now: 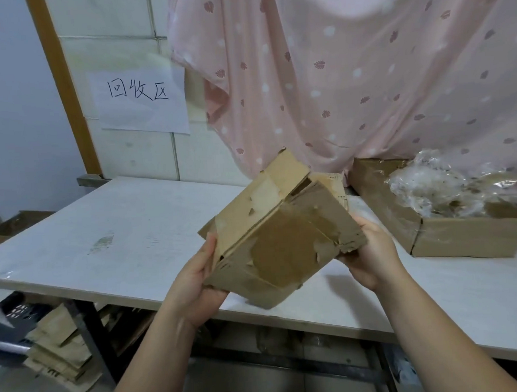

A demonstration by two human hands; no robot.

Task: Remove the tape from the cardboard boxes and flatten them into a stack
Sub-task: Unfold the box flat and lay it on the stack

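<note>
From the head camera, both hands hold one worn cardboard box (279, 236) tilted in the air above the near edge of the white worktop (128, 231). The left hand (196, 283) grips the box's lower left corner, thumb on the side panel and fingers underneath. The right hand (369, 250) clasps the ragged right corner, fingers hidden behind the board. The face turned to the camera shows darker patches where the paper skin is torn away, and a pale scrap of tape (266, 192) clings to the upper panel; an end flap stands open at the far side. No print can be read on this box.

At the worktop's right end sits an open cardboard tray (449, 241) holding a heap of crumpled clear tape (440, 188). On the tiled wall past the worktop's far edge hangs a paper sign (140, 101) handwritten "回收区". A pink leaf-print curtain (349, 73) hangs behind. Below the worktop's left end, flattened cardboard (59, 352) lies piled on the floor.
</note>
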